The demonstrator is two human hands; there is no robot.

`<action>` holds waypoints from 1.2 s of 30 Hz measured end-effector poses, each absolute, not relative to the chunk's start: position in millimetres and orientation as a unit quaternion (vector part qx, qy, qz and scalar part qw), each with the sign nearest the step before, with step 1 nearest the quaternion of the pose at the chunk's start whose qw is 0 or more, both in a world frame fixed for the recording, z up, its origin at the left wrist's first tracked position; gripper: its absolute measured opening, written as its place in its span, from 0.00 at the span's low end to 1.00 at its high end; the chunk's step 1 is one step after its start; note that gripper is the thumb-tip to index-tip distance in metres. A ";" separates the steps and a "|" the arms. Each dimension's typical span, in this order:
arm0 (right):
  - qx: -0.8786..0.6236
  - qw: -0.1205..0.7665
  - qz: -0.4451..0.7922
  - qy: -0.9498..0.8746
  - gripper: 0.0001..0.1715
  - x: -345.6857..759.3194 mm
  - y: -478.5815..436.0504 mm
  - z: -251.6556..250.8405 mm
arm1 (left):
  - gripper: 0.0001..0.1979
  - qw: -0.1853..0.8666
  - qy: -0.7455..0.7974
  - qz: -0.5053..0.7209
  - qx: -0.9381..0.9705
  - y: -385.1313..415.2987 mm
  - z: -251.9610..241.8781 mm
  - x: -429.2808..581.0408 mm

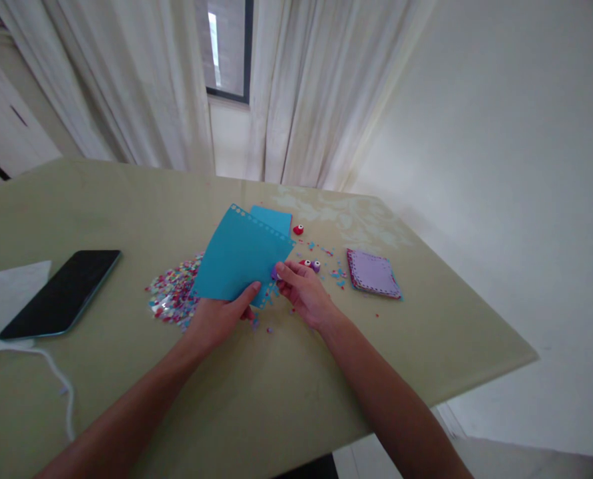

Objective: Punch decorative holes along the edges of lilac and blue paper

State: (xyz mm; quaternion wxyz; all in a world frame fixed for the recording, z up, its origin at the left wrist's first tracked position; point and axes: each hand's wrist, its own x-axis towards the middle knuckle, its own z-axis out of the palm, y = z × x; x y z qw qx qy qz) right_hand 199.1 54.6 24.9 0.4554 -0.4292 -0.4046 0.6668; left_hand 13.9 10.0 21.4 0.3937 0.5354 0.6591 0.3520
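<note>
A blue sheet of paper is raised above the table, a row of small punched holes along its upper edge and more cuts on its right edge. My left hand grips its lower edge, thumb on top. My right hand is closed on a small purple paper punch at the sheet's right edge; the fingers hide most of it. Just beyond that hand lie a purple punch with eyes and a red one partly hidden. Another red punch stands farther back.
Left of the sheet spreads a pile of coloured paper bits; loose bits lie at right. A blue paper stack sits behind, a lilac punched stack right. A black tablet, white paper and white cable occupy the left.
</note>
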 end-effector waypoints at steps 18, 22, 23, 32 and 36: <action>-0.443 0.443 0.659 -0.417 0.33 197.3 53.0 24.5 | 0.23 0.400 0.649 0.366 0.534 7.7 28.7 17.9; -0.440 0.445 0.654 -0.424 0.31 197.5 53.1 24.1 | 0.24 0.390 0.650 0.364 0.540 8.5 25.0 17.2; -0.440 0.446 0.652 -0.427 0.31 197.6 53.2 23.7 | 0.25 0.388 0.652 0.362 0.542 8.6 24.3 17.1; -0.441 0.455 0.630 -0.449 0.31 195.6 52.4 20.4 | 0.27 0.392 0.661 0.346 0.537 7.6 23.5 16.4; -0.436 0.446 0.640 -0.448 0.31 193.8 50.5 21.7 | 0.27 0.391 0.665 0.346 0.534 8.1 23.2 15.9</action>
